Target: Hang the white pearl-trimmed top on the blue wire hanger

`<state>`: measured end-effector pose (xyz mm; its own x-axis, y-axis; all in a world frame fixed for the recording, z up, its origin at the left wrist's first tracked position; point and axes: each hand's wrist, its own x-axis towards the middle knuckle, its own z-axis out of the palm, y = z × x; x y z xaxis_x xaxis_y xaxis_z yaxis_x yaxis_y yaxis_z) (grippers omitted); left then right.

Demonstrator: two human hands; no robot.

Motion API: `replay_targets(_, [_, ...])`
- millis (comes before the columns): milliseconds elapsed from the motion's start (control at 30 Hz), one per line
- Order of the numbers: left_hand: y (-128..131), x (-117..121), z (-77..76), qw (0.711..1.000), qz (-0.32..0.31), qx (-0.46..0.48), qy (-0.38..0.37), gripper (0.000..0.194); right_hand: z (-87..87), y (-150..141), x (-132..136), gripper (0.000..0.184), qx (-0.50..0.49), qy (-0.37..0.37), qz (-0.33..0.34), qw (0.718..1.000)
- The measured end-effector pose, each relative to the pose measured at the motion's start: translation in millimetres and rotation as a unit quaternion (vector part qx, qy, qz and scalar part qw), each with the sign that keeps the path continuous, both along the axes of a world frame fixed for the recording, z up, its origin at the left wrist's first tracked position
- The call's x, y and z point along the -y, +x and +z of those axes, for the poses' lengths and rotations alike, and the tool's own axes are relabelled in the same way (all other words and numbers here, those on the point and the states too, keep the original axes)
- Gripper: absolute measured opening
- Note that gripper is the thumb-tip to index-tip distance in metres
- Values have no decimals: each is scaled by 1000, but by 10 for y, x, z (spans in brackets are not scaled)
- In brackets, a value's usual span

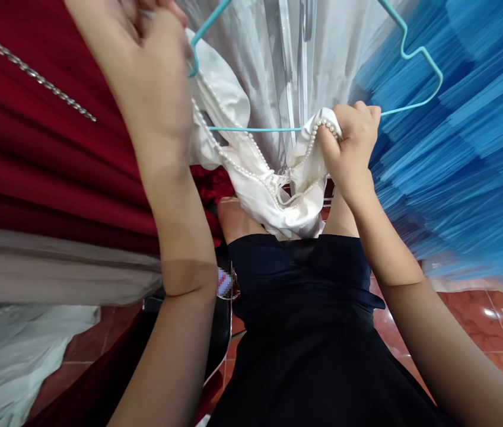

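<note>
White garment (252, 191) in right hand (355, 145)

A black top (318, 362) is worn over navy bottoms (258, 267).

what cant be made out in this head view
All in the head view:
Left hand: grip partly cut off by the top edge, and blurred.
Hanger: top cut off by that edge.
White garment: part hidden behind the right hand.
Blue fabric: folds smeared by blur.

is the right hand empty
No, the right hand grips a fold of the pearl-edged white garment.
</note>
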<state>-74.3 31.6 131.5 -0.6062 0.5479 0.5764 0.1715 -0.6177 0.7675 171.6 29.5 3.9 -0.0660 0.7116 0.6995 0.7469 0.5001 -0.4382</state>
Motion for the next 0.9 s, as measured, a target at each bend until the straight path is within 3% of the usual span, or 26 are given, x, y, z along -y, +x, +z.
replay_targets(67, [60, 104, 9, 987, -107, -109, -52, 45, -28, 41, -18, 50, 0, 10, 2, 1000])
replay_targets(133, [142, 233, -23, 974, -155, -154, -61, 45, -42, 64, -25, 50, 0, 15, -1, 1000])
replay_targets(233, [292, 397, -179, 982, -116, -150, -6, 45, -39, 63, -22, 50, 2, 13, -4, 1000])
replay_targets(333, [449, 541, -445, 980, -75, -166, 79, 42, -24, 47, -18, 50, 6, 11, -7, 1000])
replay_targets(400, [545, 659, -646, 983, -87, -131, 98, 39, -23, 40, -21, 49, 6, 8, -10, 1000])
replay_targets(467, [621, 777, -839, 982, -166, -94, 8, 32, -31, 37, -32, 47, 7, 1, -11, 1000])
replay_targets(500, [651, 820, -926, 964, -233, -103, -75, 28, -36, 35, -39, 46, 7, -4, -12, 1000])
replay_targets(567, [695, 845, -1070, 896, -350, -139, -236, 22, -42, 30, -50, 43, 10, -14, -20, 1000])
replay_targets(600, [710, 822, -1122, 869, -382, -145, -279, 23, -40, 26, -51, 42, 13, -18, -26, 999])
replay_targets(633, [724, 777, -1158, 864, -394, -129, -286, 26, -36, 21, -49, 41, 16, -20, -32, 999])
replay_targets(767, [773, 535, -1142, 932, -325, 69, -147, 32, -16, 5, -15, 45, 10, -1, -46, 999])
replay_targets(900, [875, 482, -1032, 936, -305, 128, -119, 19, -47, 25, 7, 44, 7, 15, -19, 1000])
